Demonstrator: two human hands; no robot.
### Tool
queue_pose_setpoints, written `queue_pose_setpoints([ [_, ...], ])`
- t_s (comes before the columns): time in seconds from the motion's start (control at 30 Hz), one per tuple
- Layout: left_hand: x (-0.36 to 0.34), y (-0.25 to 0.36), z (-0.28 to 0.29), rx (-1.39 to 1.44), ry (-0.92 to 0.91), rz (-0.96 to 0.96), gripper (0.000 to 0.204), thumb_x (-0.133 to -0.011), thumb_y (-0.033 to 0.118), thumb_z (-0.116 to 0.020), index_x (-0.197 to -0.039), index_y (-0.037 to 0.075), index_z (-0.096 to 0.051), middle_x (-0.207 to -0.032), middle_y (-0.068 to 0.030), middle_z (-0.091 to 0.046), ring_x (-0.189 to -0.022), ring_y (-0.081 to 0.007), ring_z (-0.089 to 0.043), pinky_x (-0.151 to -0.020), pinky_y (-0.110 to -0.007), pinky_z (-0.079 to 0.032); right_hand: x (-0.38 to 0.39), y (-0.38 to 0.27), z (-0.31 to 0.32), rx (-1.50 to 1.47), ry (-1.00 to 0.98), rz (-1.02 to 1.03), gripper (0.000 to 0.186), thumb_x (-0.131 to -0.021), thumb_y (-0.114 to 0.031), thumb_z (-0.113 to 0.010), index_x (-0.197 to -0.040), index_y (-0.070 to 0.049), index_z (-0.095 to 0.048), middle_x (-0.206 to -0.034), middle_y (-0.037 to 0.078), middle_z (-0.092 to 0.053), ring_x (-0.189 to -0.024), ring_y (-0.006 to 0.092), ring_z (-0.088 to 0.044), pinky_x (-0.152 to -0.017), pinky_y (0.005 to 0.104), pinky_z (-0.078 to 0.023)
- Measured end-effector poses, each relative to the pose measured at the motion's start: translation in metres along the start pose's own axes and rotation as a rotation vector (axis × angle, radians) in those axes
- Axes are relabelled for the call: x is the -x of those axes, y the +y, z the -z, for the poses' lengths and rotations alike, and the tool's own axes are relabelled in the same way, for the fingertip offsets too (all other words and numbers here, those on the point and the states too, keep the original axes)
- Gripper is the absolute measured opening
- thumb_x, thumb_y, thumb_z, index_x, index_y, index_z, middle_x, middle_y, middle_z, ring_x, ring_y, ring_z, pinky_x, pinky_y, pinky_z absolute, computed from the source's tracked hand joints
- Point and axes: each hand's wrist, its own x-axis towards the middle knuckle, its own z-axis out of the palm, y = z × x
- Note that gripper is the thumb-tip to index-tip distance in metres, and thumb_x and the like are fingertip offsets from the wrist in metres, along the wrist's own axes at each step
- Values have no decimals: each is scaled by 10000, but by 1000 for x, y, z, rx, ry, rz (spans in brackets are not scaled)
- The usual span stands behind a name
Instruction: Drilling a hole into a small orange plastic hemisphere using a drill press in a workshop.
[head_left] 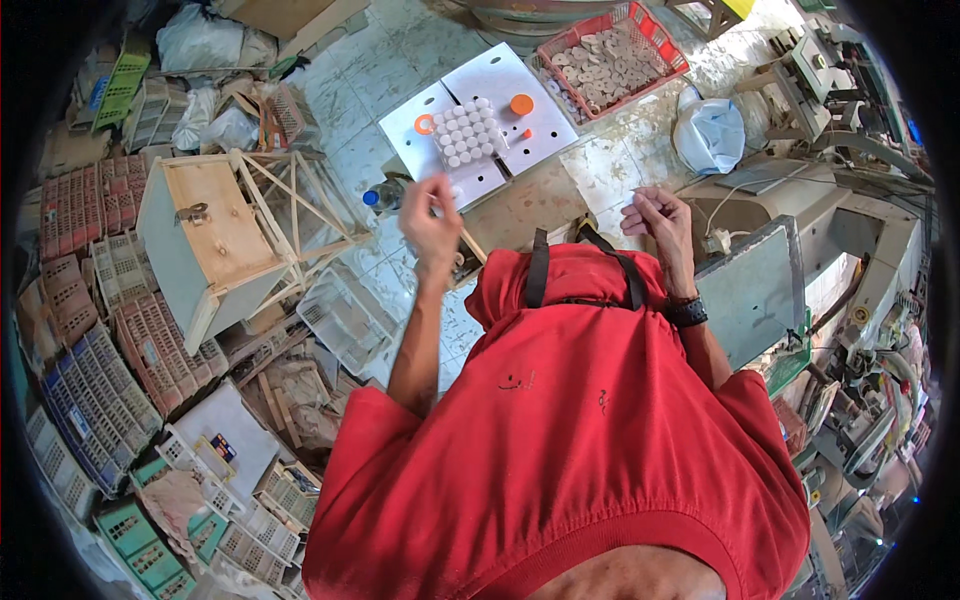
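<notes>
Beyond my hands, a white board point(520, 100) split by a dark gap carries a tight block of small white round pieces point(467, 134). An orange ring point(424, 124) touches the left of that block, while an orange disc point(521, 104) and a small orange piece point(527, 134) lie to its right. My left hand point(430, 228) hovers by the board's near edge, its fingers curled in a pinch; what they hold, if anything, is hidden. Off to the right, my right hand point(660, 222) is raised above the floor with loosely bent, parted fingers and no visible object.
A blue-capped bottle point(382, 196) stands left of the board. Behind it on the right is a red crate point(665, 45) of flat tan pieces, near a white bag point(710, 135). A wooden-framed cabinet point(215, 230) and stacked crates point(105, 380) crowd the left; machinery point(870, 260) fills the right.
</notes>
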Motion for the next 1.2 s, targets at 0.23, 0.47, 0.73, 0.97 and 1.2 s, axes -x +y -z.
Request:
queue_pose_setpoints([
  [0.23, 40, 7, -96, 213, -294, -132, 193, -814, 42, -697, -998, 30, -639, -893, -92, -617, -697, -234, -614, -602, -346, -498, 1, -18, -17, 37, -89, -51, 225, -946, -156, -611, -1063, 35, -621, -766, 88, -672, -589, 119, -613, -543, 234, -501],
  [0.47, -2, -8, -177, 19, -225, 72, 359, -776, 97, -756, -1086, 1, -602, -988, -133, -592, -845, -284, -640, -723, -385, -521, 4, -23, -20, 58, -80, 10, 226, -949, -183, -613, -1072, 6, -629, -728, 48, -656, -558, 84, -576, -510, 209, -453],
  [0.73, -2, -21, -176, 10, -157, 65, 156, -805, 107, -721, -912, 6, -672, -947, -145, -632, -865, -326, -633, -744, -406, -508, 12, -14, 1, 176, -122, -48, 243, -939, -211, -634, -1036, 12, -641, -722, 77, -664, -542, 101, -573, -519, 225, -466],
  [0.97, 24, 3, -40, -73, 357, -81, 105, -852, 60, -692, -934, 43, -628, -915, -88, -628, -883, -266, -600, -784, -376, -487, -1, -11, 22, 157, -56, -5, 231, -942, -201, -622, -1020, 16, -644, -718, 71, -663, -544, 97, -574, -517, 225, -466],
  [1.2, 32, -31, -23, -74, 173, 61, 119, -916, 99, -635, -983, 5, -604, -915, -126, -631, -803, -283, -622, -734, -384, -494, -10, -18, 7, 143, -198, -25, 255, -943, -208, -624, -1051, 23, -638, -728, 89, -665, -557, 106, -584, -511, 234, -475],
])
